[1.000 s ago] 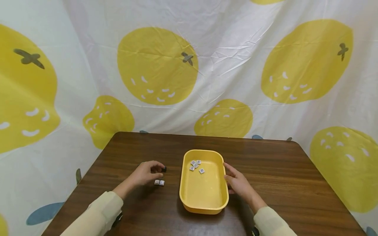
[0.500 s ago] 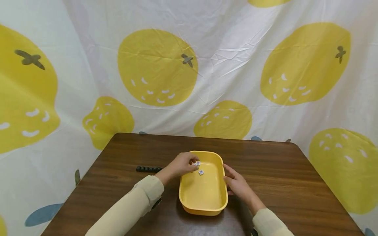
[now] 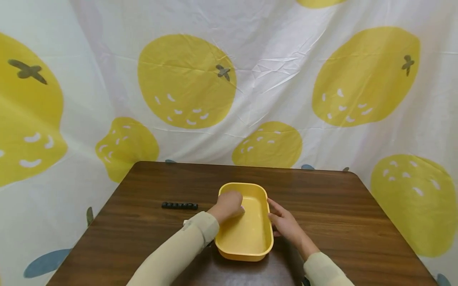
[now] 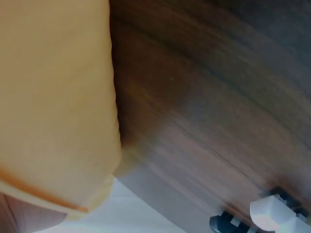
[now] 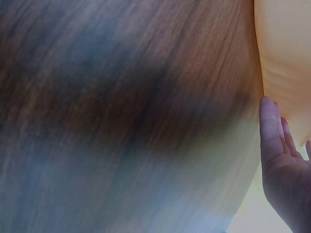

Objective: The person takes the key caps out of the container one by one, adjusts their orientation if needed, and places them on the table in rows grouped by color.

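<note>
My left hand reaches down into the yellow tray, back of the hand upward. Its fingers are hidden, so what they touch or hold cannot be seen. A bit of a small white keycap shows beside them on the tray floor. My right hand rests against the tray's right side. In the right wrist view, straight fingers of that hand lie along the tray's outer wall.
A row of black keycaps lies on the brown table left of the tray. White keycaps sit near it in the left wrist view, mostly behind the left sleeve in the head view. A fruit-patterned cloth hangs behind the table.
My left hand has moved right, from beside the keycaps on the table into the tray, then deeper, covering the white keycaps there. The black row has come into full view. My right hand stays put.
</note>
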A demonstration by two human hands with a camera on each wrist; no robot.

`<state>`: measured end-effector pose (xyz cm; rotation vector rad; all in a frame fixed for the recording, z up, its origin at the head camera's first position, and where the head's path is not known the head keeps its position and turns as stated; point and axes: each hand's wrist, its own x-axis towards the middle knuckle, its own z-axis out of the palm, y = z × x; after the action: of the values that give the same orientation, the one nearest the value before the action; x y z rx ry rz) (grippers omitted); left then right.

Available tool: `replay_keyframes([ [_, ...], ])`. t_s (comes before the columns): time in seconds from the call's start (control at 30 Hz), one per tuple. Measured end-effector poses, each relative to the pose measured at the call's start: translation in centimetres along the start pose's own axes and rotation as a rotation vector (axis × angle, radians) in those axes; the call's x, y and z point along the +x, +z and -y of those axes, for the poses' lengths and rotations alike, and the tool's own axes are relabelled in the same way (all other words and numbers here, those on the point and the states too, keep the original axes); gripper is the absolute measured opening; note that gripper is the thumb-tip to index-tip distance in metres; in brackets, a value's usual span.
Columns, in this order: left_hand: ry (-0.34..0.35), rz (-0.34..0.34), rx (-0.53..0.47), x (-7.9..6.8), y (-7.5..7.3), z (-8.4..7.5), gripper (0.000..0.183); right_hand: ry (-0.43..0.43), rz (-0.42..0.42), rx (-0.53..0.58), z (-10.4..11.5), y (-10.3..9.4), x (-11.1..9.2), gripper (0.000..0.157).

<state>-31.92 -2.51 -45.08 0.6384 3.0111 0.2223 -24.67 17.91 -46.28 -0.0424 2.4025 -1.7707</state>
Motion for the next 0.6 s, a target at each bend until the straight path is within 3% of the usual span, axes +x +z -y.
replay_keyframes([
  [0.2,0.011,-0.006,0.003,0.5,0.9,-0.1,0.028,0.002,-0.002,0.021,0.0,0.0,0.0,0.055],
  [0.47,0.087,-0.065,-0.281,0.7,0.9,0.6,0.003,0.003,-0.005,0.027,0.1,0.1,0.0,0.055],
  [0.6,0.132,-0.103,-0.384,0.8,0.6,0.8,0.011,0.003,0.0,0.019,0.0,0.0,-0.1,0.055],
])
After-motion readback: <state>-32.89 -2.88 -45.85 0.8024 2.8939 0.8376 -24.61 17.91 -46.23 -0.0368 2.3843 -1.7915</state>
